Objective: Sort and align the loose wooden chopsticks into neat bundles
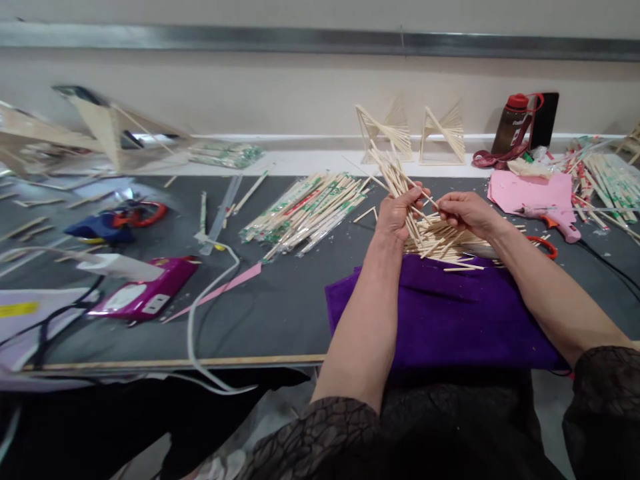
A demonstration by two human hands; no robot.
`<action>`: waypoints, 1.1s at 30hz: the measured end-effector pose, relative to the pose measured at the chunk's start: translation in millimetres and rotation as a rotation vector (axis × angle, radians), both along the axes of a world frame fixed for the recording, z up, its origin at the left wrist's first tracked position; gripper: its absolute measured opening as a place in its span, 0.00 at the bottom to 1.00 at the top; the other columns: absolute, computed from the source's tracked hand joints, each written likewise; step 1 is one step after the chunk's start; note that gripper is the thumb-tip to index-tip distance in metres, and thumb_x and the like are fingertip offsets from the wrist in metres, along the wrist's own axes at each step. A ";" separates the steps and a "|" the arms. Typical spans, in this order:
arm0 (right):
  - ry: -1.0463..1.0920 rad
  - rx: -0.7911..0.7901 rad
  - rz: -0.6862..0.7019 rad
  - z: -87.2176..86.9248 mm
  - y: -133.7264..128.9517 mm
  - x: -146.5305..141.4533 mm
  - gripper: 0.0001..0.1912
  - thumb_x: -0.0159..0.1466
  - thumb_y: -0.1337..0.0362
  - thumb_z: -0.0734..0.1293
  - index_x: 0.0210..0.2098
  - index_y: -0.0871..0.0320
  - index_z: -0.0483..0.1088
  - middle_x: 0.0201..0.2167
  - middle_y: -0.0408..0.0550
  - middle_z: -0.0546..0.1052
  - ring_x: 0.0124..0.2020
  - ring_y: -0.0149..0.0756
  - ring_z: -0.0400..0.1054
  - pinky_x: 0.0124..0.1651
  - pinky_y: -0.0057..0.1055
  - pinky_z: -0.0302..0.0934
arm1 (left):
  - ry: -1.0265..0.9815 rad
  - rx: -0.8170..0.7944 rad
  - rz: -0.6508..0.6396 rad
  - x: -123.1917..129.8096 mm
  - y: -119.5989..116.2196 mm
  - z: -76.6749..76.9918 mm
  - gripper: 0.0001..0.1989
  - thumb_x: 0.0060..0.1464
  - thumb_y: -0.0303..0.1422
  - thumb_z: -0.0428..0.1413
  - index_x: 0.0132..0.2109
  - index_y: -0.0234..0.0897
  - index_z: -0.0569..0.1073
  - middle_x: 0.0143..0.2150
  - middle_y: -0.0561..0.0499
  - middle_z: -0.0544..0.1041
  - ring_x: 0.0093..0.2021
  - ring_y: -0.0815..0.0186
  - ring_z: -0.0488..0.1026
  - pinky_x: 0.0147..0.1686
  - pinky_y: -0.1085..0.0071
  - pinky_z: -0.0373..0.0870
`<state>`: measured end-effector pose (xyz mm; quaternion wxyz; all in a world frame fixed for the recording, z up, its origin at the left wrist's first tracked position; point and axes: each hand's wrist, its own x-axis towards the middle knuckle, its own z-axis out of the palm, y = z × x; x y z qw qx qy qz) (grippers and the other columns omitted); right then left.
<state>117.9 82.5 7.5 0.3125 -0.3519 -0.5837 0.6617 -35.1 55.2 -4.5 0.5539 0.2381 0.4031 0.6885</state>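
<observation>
My left hand (399, 212) is closed round a loose bundle of thin wooden sticks (393, 170) that fan upward from the fist. Between the fingertips of my right hand (467, 212) is the end of a single wooden stick (427, 194), which reaches across to the left hand. Below both hands lies a pile of short wooden sticks (440, 241). It rests at the far edge of a purple cloth (450, 313) spread on the dark table.
Wrapped sticks (307, 210) lie left of my hands. Two twisted stick models (443, 133) stand at the wall, near a bottle (513, 123). At right are pink paper (533, 190) and a pink glue gun (560, 223). A magenta power strip (150, 290) and white cable (191, 327) lie left.
</observation>
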 end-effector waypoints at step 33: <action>0.181 -0.299 0.060 7.7 -6.7 -8.0 0.08 0.60 0.77 0.58 0.29 0.64 0.67 0.16 0.35 0.61 0.11 0.16 0.44 0.11 0.15 0.41 | 0.155 0.198 0.019 5.4 -11.8 10.8 0.06 0.44 0.28 0.62 0.33 0.35 0.75 0.28 0.52 0.78 0.23 0.75 0.70 0.20 0.78 0.64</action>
